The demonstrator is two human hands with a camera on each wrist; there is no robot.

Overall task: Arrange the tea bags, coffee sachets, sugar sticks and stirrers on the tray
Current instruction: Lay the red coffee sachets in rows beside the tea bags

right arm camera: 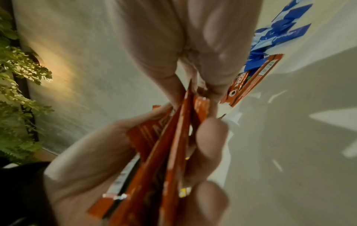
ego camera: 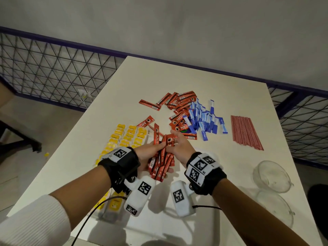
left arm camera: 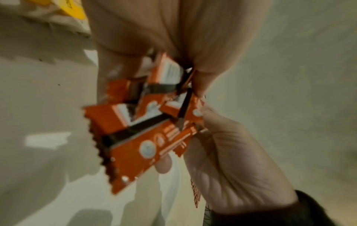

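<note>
My left hand (ego camera: 155, 154) grips a bundle of red coffee sachets (ego camera: 162, 164) upright above the white table (ego camera: 221, 174). My right hand (ego camera: 174, 142) pinches the top of that bundle from the right. In the left wrist view the bundle (left arm camera: 139, 137) fans out between both hands; in the right wrist view its edges (right arm camera: 166, 152) run between the fingers. More red sachets (ego camera: 181, 103) lie loose further back, beside a heap of blue sugar sticks (ego camera: 204, 121). Red stirrers (ego camera: 246, 132) lie side by side at the right. Yellow tea bags (ego camera: 128, 136) sit in rows at the left, partly under my left arm.
Two clear glass bowls (ego camera: 272, 176) stand at the right front of the table. A cable runs from each wrist camera across the near edge. A wire mesh fence (ego camera: 53, 71) lines the wall behind. The table's left edge drops to the floor.
</note>
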